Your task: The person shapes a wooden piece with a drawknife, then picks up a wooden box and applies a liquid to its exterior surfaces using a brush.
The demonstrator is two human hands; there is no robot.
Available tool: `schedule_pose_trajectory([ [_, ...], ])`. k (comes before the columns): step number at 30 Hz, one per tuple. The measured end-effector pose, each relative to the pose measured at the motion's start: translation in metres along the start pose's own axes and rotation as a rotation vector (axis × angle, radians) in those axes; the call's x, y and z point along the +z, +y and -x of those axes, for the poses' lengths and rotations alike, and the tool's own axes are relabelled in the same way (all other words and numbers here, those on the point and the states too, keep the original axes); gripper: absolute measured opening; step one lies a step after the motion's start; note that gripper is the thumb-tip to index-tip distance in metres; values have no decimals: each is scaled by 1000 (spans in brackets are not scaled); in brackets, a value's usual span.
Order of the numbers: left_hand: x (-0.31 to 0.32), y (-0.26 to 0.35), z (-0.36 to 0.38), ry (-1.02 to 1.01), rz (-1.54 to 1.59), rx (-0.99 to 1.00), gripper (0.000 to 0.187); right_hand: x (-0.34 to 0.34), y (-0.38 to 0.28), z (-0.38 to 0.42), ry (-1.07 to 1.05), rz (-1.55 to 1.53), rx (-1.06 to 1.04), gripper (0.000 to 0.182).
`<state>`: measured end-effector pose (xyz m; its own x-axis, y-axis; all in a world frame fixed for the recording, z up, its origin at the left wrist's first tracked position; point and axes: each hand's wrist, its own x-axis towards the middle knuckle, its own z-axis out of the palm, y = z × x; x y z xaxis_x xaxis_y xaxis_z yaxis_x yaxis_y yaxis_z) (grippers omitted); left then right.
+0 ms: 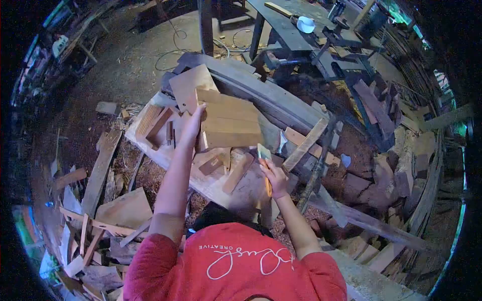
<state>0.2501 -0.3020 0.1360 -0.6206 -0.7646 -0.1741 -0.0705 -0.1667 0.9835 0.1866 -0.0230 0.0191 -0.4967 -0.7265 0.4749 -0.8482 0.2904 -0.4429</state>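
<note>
My left hand [195, 119] grips the left edge of a box-like piece of light brown boards [231, 119], which is tilted up over the workbench [246, 193]. In my right hand [275, 179] is a paintbrush [264, 156] with an orange handle and pale bristles. Its bristle end points up, close to the lower right corner of the wooden piece. Behind that piece leans a flat wooden board [192, 84]. Below it on the bench lie small wood blocks [238, 173], and a wooden frame-like piece [153, 125] stands at the left.
A long thick beam [261, 90] runs along the bench's far side. Scrap wood [125, 208] is heaped on the floor at left, with more offcuts [386, 175] at right. A dark table [286, 32] holding a white cap-like object [305, 24] stands at the back; cables [175, 52] lie nearby.
</note>
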Motion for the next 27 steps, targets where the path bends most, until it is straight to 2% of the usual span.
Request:
schedule_pose_trajectory([
  [2, -12, -3, -9, 32, 28, 21, 53, 1, -5, -1, -66, 39, -165, 31],
  [3, -17, -5, -10, 55, 51, 37, 52, 6, -6, 3, -70, 36, -177, 31],
  [4, -16, 6, -4, 240, -45, 89, 46, 16, -5, 9, -160, 68, -164, 28],
  [5, -20, 5, -3, 255, -41, 88, 46, 27, -2, 13, -249, 100, -151, 26],
  [7, -30, 1, -5, 250, 221, -15, 45, 54, 12, 17, -302, 116, -173, 26],
  [9, -43, -7, -5, 261, 300, -67, 47, 76, 27, 20, -470, 234, -288, 26],
  [10, -49, -7, -5, 252, 375, -119, 48, 83, 32, 21, -556, 181, -259, 31],
  [11, -53, -9, -5, 259, 378, -114, 48, 92, 35, 21, -555, 180, -268, 31],
  [13, -57, -11, -4, 230, 622, -123, 51, 113, 46, 24, -868, -143, 227, 36],
  [14, -61, -13, -5, 238, 625, -124, 51, 154, 85, 59, -698, 69, -61, 40],
  [15, -66, -16, -6, 209, 629, -133, 51, 135, 73, 45, -703, 64, -64, 40],
  [17, -75, -18, -7, 180, 621, -151, 51, 77, 30, -2, -941, -6, -41, 39],
  [18, -77, -16, -5, 182, 618, -176, 51, 88, 43, -1, -779, -24, -215, 35],
  [19, -77, -16, -4, 185, 619, -199, 52, 83, 30, -16, -784, -24, -213, 35],
  [21, -79, -22, -3, 169, 618, -187, 52, 83, 1, -46, -912, 213, -62, 28],
  [22, -81, -24, -2, 151, 611, -171, 52, 93, -8, -55, -807, 148, 36, 26],
  [23, -83, -24, -1, 157, 608, -170, 52, 101, -15, -64, -810, 143, 33, 26],
  [25, -85, -23, 1, 164, 589, -198, 49, 109, -36, -80, -715, -41, 320, 27],
  [26, -89, -28, 0, 161, 585, -203, 49, 124, -39, -77, -714, -43, 326, 27],
  [27, -95, -35, -2, 155, 558, -151, 48, 144, -38, -72, -627, -15, 432, 34],
])
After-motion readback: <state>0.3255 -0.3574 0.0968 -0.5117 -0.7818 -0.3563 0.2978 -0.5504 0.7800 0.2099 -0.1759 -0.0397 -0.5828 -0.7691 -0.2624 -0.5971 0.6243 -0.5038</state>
